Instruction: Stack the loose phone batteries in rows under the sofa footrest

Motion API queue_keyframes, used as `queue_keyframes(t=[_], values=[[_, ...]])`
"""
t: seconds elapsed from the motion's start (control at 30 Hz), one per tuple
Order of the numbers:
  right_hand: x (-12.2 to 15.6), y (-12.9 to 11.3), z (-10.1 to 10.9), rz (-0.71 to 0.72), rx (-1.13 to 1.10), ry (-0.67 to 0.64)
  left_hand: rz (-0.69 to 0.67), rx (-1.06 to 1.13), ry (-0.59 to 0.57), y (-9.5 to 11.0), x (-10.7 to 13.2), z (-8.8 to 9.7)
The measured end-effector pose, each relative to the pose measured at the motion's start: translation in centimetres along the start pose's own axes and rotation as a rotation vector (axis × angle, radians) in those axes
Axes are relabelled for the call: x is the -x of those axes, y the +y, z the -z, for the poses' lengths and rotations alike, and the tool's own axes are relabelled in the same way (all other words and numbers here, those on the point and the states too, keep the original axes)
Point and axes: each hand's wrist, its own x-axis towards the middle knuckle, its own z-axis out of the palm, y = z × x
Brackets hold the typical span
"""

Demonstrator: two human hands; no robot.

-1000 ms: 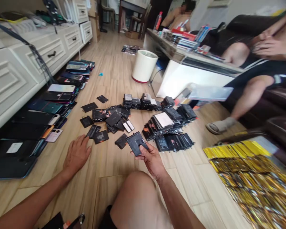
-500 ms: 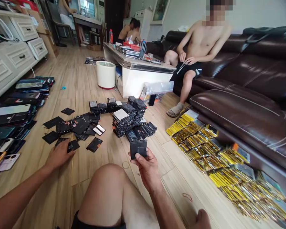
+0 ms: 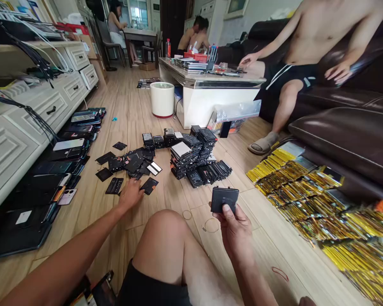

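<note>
1. Stacked black batteries (image 3: pixel 194 155) heap the wooden floor (image 3: pixel 130 106) ahead, with gold foil packets (image 3: pixel 306 191) to their right.
2. My right hand (image 3: pixel 234 229), grip closed, pinches a flat black rectangular battery (image 3: pixel 224 199) above the floor.
3. My left hand (image 3: pixel 130 194) lies spread on the floor, grip slack and empty.

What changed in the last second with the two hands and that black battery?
The right hand carried the black battery rightward, from in front of the loose batteries to the far side of the stacked pile, and turned it from tilted to level. Its grip stayed shut. The left hand stays spread on the floor by the loose batteries.
</note>
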Motion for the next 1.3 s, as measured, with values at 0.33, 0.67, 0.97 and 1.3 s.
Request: queue_keyframes(t=[0.33,0.67,0.97,1.3], values=[[-2.3,1.3,-0.6,0.03,-0.122,0.071,-0.158,0.122,0.025,2.6,-1.6,-2.2],[-3.3,2.1,-1.8,-0.134,-0.058,0.035,0.016,1.083,0.038,3.9,0.0,2.3],[-4.5,5.0,-6.5,-0.235,0.181,-0.234,0.12,1.612,-0.076,11.5,1.2,8.3],[-3.8,8.0,-7.4,-0.333,0.076,-0.183,0.169,2.13,-0.33,12.5,2.0,7.5]])
